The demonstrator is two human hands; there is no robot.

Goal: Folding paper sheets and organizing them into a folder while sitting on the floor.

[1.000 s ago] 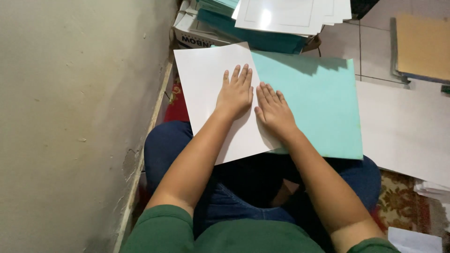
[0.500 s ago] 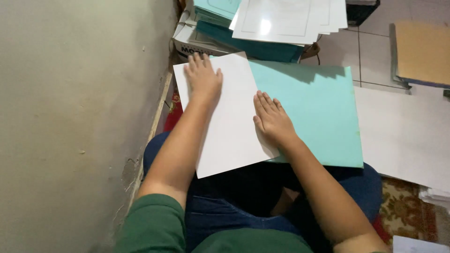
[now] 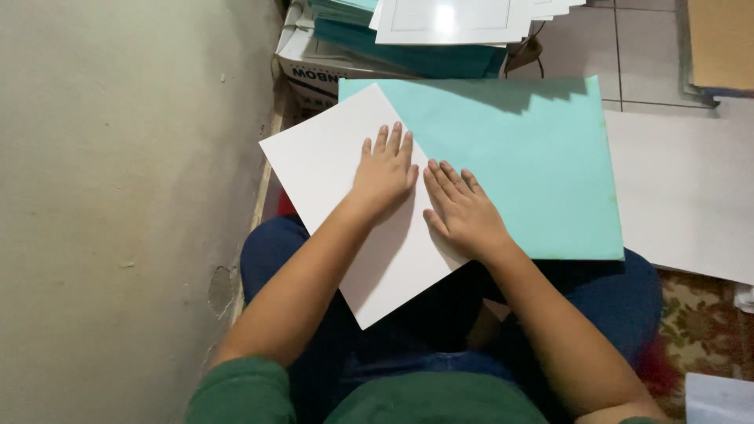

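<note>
Resting flat on a white sheet [image 3: 345,212], the left hand [image 3: 385,174] lies palm down with its fingers [image 3: 393,141] straight and close together, gripping nothing. The right hand [image 3: 462,210] lies just beside it, palm down too, fingers a little spread, over the line where the white sheet meets a light green sheet [image 3: 534,165]. Neither hand pinches the paper; both only press on it.

The white sheet sits tilted across the person's lap, one corner pointing toward the body and hanging over the dark blue trousers [image 3: 613,298]. Whether it is a separate sheet or a folded-over part of the green one cannot be told, since the hands cover the joining edge. The green sheet reaches to the right, and its lower edge rests over the right thigh.

At the top, a stack of papers [image 3: 448,20] in white and teal is cut off by the frame, and it throws a shadow across the green sheet's upper edge. Below the stack, a cardboard box [image 3: 310,67] shows only one side. A large pale sheet [image 3: 683,196] lies on the tiled floor [image 3: 573,39] to the right, partly out of view. A brown board [image 3: 719,43] is clipped by the top right corner. A plain wall [image 3: 118,196] fills the left side.
</note>
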